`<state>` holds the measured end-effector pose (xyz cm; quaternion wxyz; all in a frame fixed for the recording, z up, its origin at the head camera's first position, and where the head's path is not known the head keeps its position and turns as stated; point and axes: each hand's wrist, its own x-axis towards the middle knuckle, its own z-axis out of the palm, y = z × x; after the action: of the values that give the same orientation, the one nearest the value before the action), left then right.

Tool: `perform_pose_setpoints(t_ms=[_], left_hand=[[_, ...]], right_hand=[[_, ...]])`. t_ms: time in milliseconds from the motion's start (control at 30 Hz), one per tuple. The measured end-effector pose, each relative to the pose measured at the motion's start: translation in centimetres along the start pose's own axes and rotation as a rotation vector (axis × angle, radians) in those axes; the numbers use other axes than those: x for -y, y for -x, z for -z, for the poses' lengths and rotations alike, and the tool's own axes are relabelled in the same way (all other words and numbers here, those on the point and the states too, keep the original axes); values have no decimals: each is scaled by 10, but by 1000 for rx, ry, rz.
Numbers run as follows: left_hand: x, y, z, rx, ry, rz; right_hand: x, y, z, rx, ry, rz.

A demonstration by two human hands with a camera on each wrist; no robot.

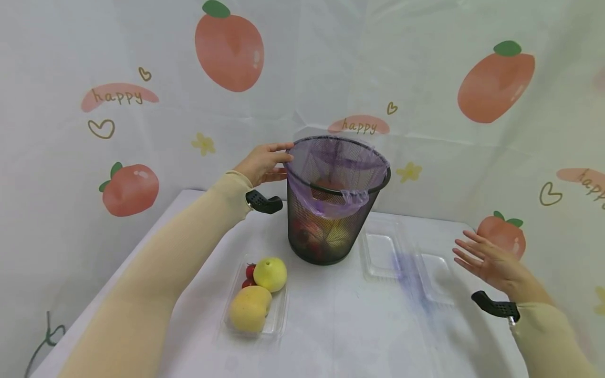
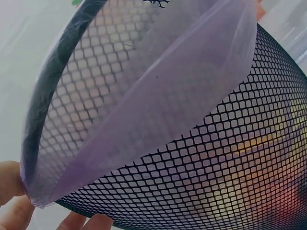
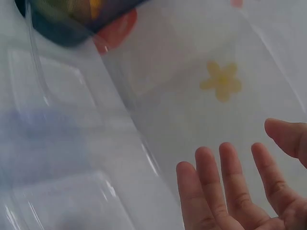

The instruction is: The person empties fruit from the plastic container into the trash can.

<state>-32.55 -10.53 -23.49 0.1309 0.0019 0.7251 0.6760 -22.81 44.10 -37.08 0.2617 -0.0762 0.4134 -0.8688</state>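
Observation:
A black mesh wastebasket (image 1: pixel 331 254) stands on the table, lined with a translucent purple bag (image 1: pixel 326 207) folded over its rim. Red and yellow fruit (image 1: pixel 309 233) shows dimly through the mesh. At the basket's left upper edge, my left hand (image 1: pixel 261 163) touches the rim and side with extended fingers. The left wrist view shows its fingertips (image 2: pixel 100 221) against the mesh just below the rim. My right hand (image 1: pixel 491 262) is held in the air over the table's right side, fingers spread and holding nothing.
A clear plastic tray (image 1: pixel 280 320) at front left holds two yellow fruits (image 1: pixel 270 274) and small red ones (image 1: pixel 250 271). Two clear trays (image 1: pixel 380 252) lie right of the basket, with a blurred bluish-purple patch (image 1: pixel 411 273) between them. A fruit-printed sheet (image 1: pixel 302 68) hangs behind.

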Motion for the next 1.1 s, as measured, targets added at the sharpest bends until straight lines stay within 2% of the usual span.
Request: perform_pose_setpoints(t_ms=[133,200,533,800,1100], left_hand=[[-1,0,-1,-2,1,8],[0,0,-1,-3,1,10],[-1,0,-1,-11,9,8],[1,-1,-1,-12,6,6],[1,2,-1,-9,-5,-5]], right_hand=[[-19,-12,-20,78,68,52],[-23,-17,-34,98,114,33],[-58,-43,-99,35,337,11],[-94,-60,-136,52,383,17],[-139,-82,-165,69,417,-42]])
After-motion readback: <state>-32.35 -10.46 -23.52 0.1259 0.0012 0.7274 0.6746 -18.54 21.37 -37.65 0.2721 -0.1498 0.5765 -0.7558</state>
